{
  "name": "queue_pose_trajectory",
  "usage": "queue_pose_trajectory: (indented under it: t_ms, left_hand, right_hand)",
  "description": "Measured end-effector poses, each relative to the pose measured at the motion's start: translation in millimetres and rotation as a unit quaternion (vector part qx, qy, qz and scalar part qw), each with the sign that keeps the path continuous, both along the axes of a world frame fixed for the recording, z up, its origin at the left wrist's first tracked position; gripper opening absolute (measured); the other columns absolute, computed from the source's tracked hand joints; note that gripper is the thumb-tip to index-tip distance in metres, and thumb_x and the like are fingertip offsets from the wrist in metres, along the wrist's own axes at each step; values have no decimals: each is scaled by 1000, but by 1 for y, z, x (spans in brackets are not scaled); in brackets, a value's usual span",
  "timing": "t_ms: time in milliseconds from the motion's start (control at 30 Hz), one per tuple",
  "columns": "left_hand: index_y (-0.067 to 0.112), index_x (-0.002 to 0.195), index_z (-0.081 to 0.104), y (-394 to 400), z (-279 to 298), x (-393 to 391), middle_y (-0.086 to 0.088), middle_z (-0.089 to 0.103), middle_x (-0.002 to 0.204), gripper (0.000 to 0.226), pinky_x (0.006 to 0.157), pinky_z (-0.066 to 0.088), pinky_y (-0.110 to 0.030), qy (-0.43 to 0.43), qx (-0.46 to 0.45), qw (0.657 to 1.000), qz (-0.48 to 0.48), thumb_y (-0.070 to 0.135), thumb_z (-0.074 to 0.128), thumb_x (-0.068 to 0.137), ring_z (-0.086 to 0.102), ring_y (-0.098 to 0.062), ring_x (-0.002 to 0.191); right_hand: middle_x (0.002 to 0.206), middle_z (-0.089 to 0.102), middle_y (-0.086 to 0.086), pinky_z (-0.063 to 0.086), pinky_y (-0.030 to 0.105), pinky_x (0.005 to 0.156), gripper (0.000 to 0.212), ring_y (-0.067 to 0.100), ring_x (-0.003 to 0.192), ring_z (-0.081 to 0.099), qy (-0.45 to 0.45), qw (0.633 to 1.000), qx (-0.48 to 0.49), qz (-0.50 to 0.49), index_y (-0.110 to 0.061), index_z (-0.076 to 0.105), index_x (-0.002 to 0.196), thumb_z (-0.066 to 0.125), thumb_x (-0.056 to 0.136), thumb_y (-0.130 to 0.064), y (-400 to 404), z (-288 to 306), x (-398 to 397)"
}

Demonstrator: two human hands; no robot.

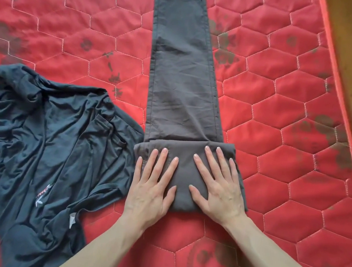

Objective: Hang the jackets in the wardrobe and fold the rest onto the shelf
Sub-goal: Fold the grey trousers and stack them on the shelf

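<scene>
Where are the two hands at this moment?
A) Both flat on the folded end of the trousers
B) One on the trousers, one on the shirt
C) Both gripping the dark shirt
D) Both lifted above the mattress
A: the left hand and the right hand lie side by side with straight fingers on the folded near end of the trousers; the shirt lies untouched beside them.

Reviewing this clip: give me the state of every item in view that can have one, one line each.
Grey trousers: laid lengthwise, near end folded over, rest still flat.
Dark shirt: crumpled, unfolded, beside the trousers.
Left hand: open, flat, pressing the fold.
Right hand: open, flat, pressing the fold.
Red quilted mattress: stained with dark blotches.
</scene>
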State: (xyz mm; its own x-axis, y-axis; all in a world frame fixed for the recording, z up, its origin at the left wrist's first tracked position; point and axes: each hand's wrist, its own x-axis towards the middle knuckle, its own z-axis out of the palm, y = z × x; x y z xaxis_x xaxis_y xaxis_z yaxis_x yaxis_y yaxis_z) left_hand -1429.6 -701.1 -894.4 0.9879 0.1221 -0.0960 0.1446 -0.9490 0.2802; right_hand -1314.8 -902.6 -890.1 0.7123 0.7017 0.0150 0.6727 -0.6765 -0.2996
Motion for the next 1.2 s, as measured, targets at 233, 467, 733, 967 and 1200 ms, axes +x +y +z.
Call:
queue_pose_trajectory:
  t_ms: [233, 467, 733, 967, 1200]
  left_hand:
    - [23, 167, 18, 14, 15, -4, -14, 4, 175, 96, 128, 9, -59, 24, -10, 997, -77, 68, 53, 91, 2, -38, 161]
    - [7, 164, 24, 13, 38, -9, -30, 11, 170, 114, 124, 23, -64, 111, 55, 981, -147, 41, 68, 64, 8, -52, 157]
    - [11, 167, 6, -8, 69, 6, -22, -9, 172, 93, 129, 7, -53, 210, 43, 974, -78, 11, 43, 81, -11, -45, 158]
    - [21, 162, 27, 22, 114, 31, -5, 34, 167, 78, 125, 24, -33, 246, -152, 954, -75, 7, 47, 88, 33, -24, 153]
    - [26, 102, 72, 33, 128, 15, 9, 74, 86, 15, 77, 54, -34, 156, -351, 923, 34, 24, 66, 88, 69, -11, 82]
  right_hand:
    - [173, 16, 6, 16, 59, 126, 88, 33, 160, 11, 27, 998, 8, 53, -25, 32, 163, 58, 90, -67, -14, 6, 6]
    - [173, 6, 15, 13, 54, 128, 109, 40, 160, 5, 34, 977, -79, 194, -22, 19, 166, 66, 78, -66, -48, 20, 25]
    - [166, 31, 22, 36, 54, 120, 108, 46, 152, 30, 67, 972, -152, 167, -17, 36, 161, 83, 66, -38, -37, 59, 17]
    - [130, 72, -2, 50, 35, 108, 57, 20, 122, 68, 129, 990, -27, 48, -18, 69, 129, 85, 75, -24, -44, 94, 14]
    - [79, 73, -17, 55, 36, 62, 30, 12, 70, 71, 154, 987, 8, -36, -33, 75, 97, 79, 80, -57, -73, 129, 24]
